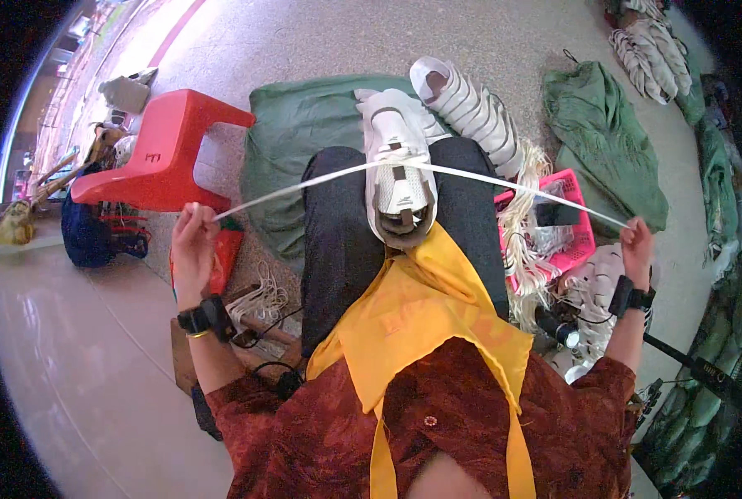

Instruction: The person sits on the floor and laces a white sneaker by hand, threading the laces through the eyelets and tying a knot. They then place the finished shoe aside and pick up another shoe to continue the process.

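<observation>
- A white lace (462, 173) is pulled out to both sides from the white shoe (404, 193), its two lengths held taut and almost straight.
- By the left hand (194, 226), raised at the left, one end of the lace is pinched between closed fingers.
- By the right hand (636, 239), raised well apart at the right, the other end is gripped, the fingers likewise drawn in.
- The shoe is held in the middle, at the gap between the knees, over the dark trousers (335, 249); the lace is crossed over its upper part.
- A yellow apron (433, 303) is worn over a dark red patterned top (304, 432), and its upper edge is met by the shoe's near end.
- Black bands (207, 319) are strapped on both wrists.
- Beyond the knees, a green cloth (279, 125) is spread on the floor, with a row of nested white shoe pieces (475, 116) laid near it.
- A red plastic chair (159, 154) is placed at the left.
- At the right, pale laces (519, 233) are draped over a pink basket (586, 237).
</observation>
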Motion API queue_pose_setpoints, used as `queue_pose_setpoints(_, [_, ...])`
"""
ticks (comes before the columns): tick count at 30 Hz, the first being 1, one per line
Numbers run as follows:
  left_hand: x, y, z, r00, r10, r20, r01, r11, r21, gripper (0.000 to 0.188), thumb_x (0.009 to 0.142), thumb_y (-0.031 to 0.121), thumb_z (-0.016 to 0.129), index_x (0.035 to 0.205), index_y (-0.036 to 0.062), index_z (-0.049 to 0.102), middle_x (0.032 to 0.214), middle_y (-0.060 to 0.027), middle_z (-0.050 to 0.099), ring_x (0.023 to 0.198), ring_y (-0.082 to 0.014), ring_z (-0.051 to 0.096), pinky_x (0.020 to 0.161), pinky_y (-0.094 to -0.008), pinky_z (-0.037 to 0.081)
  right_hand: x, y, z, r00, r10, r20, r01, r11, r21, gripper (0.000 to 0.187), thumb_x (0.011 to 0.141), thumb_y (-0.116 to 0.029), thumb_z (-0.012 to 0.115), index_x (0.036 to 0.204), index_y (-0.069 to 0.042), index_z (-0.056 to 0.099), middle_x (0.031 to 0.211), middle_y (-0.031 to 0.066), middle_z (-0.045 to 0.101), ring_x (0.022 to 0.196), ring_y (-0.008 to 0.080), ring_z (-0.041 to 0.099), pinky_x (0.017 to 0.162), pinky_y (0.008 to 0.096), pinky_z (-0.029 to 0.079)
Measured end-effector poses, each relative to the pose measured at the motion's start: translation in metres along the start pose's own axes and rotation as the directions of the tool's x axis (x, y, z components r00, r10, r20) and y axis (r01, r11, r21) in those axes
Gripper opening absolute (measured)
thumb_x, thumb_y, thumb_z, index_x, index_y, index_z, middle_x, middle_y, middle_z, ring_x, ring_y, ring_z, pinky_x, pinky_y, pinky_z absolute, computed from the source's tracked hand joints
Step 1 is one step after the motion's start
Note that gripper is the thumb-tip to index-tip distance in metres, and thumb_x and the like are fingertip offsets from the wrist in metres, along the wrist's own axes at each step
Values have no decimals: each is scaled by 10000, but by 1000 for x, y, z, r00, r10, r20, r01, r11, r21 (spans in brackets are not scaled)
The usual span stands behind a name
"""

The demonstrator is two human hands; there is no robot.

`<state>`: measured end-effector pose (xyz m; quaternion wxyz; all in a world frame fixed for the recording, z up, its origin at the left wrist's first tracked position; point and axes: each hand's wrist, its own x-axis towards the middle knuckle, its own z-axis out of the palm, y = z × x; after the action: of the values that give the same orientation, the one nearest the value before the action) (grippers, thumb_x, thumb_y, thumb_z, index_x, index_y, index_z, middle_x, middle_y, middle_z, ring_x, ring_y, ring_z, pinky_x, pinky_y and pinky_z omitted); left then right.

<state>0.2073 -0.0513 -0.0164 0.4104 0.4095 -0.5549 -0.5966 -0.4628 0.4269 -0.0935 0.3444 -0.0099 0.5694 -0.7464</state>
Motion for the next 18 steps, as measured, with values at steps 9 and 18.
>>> queue_pose_setpoints(9, [-6,-4,102,973,134,186,-229,606,762,178,930,122,708,846,19,589,758,-15,591,720,-101,545,648,-280,466,-23,85,214,895,-156,418,433,530,-729,178,917,-145,724,1054,-32,730,852,-6,703,650,62,574,584,227,460])
queue_pose_setpoints(18, [13,-20,220,881,218,420,-424,758,496,125,896,46,674,913,7,556,815,-133,606,682,-250,605,642,-349,499,-59,105,381,484,-241,841,852,351,-389,129,871,-127,726,939,-29,676,880,113,657,690,271,630,622,356,504])
